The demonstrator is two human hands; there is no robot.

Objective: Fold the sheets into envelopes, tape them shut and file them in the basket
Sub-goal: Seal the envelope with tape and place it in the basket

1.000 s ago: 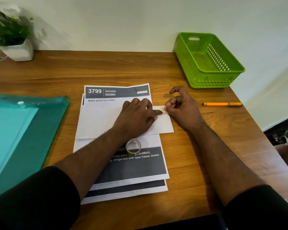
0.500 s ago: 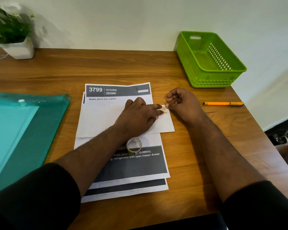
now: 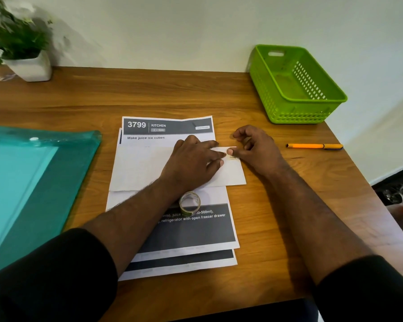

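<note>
Potted plant (image 3: 21,47), orange pen (image 3: 314,146), teal folder (image 3: 33,182).

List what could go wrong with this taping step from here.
1. The right hand presses the tape only at the right end of the folded envelope; the flap may spring open elsewhere.
2. The envelope lies on loose printed sheets, so it could slide as the left hand lets go.
3. The tape roll sits by the left forearm and could get knocked away.

Surface (image 3: 265,228): brown wood grain. Basket (image 3: 330,98): bright green, slotted walls. Sheets (image 3: 186,231): white with dark grey bands, white lettering. Folder (image 3: 33,182): translucent teal. Pen (image 3: 312,146): orange. Plant pot (image 3: 33,69): white.
</note>
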